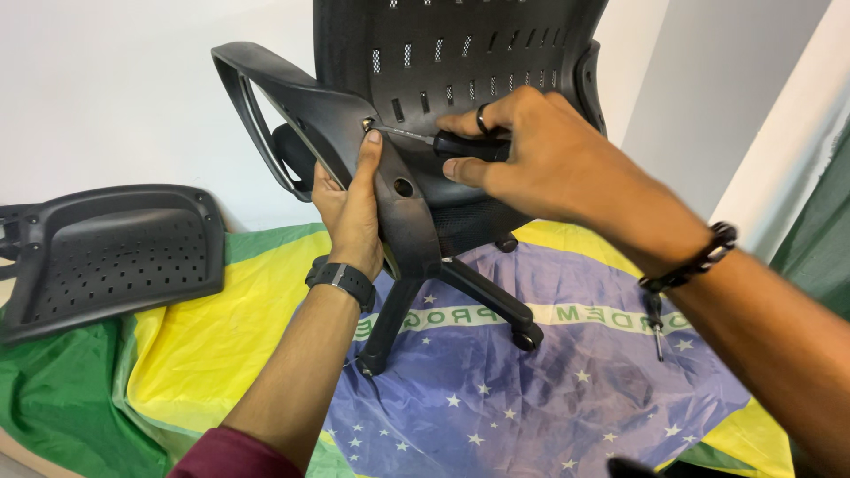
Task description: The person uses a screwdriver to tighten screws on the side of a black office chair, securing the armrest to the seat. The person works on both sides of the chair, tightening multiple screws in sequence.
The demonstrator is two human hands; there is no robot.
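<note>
screwdriver (443, 142) is clamped in your right hand (540, 159), tip on a screw (367, 125) in the chair armrest (354, 133); your left hand (352, 208) grips that armrest.

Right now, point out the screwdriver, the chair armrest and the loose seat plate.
screwdriver (465, 146), head view, on its black handle.
chair armrest (292, 93), head view, on the upper bar of its loop.
loose seat plate (115, 252), head view, on its perforated middle.
</note>
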